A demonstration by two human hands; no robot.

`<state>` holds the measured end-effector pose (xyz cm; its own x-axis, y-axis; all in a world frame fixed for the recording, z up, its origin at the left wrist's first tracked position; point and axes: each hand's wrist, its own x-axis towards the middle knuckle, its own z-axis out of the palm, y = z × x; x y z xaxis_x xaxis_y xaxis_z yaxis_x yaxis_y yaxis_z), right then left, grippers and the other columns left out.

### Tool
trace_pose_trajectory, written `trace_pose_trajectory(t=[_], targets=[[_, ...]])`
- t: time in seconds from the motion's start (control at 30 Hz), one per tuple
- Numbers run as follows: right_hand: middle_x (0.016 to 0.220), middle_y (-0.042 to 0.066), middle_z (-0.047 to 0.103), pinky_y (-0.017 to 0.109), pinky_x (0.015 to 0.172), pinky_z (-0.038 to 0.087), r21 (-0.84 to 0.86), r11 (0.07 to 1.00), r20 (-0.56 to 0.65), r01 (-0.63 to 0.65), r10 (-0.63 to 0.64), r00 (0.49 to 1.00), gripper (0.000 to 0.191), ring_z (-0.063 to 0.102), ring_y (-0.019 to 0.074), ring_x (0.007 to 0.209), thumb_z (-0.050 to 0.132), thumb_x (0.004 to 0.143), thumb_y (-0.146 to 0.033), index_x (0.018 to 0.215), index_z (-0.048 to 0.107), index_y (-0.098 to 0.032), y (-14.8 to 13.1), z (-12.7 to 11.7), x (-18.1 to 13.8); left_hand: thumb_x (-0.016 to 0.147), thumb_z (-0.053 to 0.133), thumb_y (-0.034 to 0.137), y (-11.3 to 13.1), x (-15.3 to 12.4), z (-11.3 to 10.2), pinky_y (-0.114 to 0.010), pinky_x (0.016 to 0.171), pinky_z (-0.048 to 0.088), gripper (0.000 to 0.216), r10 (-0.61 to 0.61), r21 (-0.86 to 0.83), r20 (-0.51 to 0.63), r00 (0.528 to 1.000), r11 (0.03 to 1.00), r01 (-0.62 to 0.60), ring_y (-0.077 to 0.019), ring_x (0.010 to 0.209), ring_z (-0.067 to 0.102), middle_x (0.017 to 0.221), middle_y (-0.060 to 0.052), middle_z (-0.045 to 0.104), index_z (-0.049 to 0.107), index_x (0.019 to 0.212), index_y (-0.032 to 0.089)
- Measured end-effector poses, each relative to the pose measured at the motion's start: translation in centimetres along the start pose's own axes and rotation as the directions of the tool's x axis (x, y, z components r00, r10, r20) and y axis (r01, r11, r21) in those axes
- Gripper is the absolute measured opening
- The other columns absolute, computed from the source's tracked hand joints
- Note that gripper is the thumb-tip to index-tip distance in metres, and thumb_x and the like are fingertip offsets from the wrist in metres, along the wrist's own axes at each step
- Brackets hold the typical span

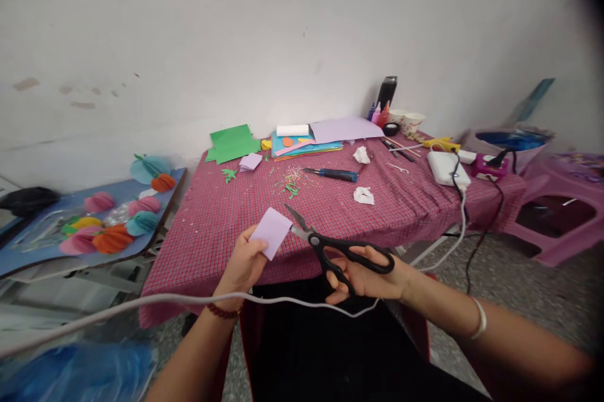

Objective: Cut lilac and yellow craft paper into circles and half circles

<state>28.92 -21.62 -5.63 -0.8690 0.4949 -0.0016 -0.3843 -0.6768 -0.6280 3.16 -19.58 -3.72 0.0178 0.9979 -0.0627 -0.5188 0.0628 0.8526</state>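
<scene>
My left hand point(243, 263) pinches a small folded lilac paper point(272, 232) over the near edge of the table. My right hand point(365, 276) grips black-handled scissors point(330, 248), fingers through the loops. The blades are parted and their tips sit right at the paper's right edge. Both hands hover above the red checked tablecloth point(212, 232). A white cable point(141, 304) runs across in front of my wrists.
Further back on the table lie green paper point(232, 142), a stack of coloured sheets point(306, 144), a blue-handled tool point(333, 173), crumpled white scraps point(363, 195), a yellow glue gun point(441, 144), a white power adapter point(443, 168) and cups point(413, 122). Paper fruit shapes point(113, 235) lie on a blue board at left. A pink stool point(561, 213) stands at right.
</scene>
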Motion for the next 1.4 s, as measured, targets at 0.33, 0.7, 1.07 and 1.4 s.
trace_pose_trajectory(t=[0.33,0.7,1.07,1.4], targets=[[0.084,0.0,0.055,0.057,0.103,0.029,0.168,0.982,0.012,0.09,-0.093,0.996,0.066,0.052,0.0131,0.072,0.068,0.068,-0.064,0.117,0.049,-0.025,1.6,2.1,0.7,0.051,0.069,0.013,-1.0,-0.1,0.1,-0.023,0.049,0.043,0.023,0.01,0.096,0.086,0.996,0.995,-0.019,-0.0125,0.05,0.055,0.06,-0.004,0.064,0.071,0.074,0.011],[0.073,-0.004,0.049,0.025,0.057,0.055,-0.018,0.982,-0.07,0.189,-0.19,0.979,0.031,0.037,0.0027,0.047,0.065,0.082,-0.039,0.104,0.054,-0.019,2.8,2.0,0.4,0.049,0.068,0.012,-1.1,0.2,-0.3,-0.023,0.051,0.046,0.026,-0.006,0.076,0.07,0.998,0.997,0.001,-0.0127,0.054,0.057,0.063,-0.004,0.065,0.071,0.075,0.011],[0.118,0.011,0.063,0.043,0.09,0.048,-0.969,0.095,-0.228,-0.226,-0.691,0.686,0.048,0.062,0.0253,0.103,0.057,0.083,-0.026,0.131,0.052,-0.021,-6.3,-4.2,-2.2,0.057,0.07,0.016,-1.2,0.2,-0.6,-0.027,0.051,0.05,0.026,0.04,0.072,0.143,0.989,0.996,-0.051,-0.0161,0.054,0.061,0.065,-0.006,0.067,0.068,0.082,0.012],[0.092,0.006,0.068,0.062,0.093,0.041,-0.826,-0.263,-0.023,-0.498,-0.868,0.495,0.029,0.06,0.0355,0.1,0.063,0.073,-0.027,0.101,0.066,-0.03,-12.8,-11.6,-8.1,0.07,0.07,0.011,-1.9,0.7,0.0,-0.016,0.047,0.05,0.016,-0.022,-0.025,0.169,0.985,0.999,0.027,-0.0085,0.054,0.059,0.07,0.0,0.064,0.061,0.084,0.015]])
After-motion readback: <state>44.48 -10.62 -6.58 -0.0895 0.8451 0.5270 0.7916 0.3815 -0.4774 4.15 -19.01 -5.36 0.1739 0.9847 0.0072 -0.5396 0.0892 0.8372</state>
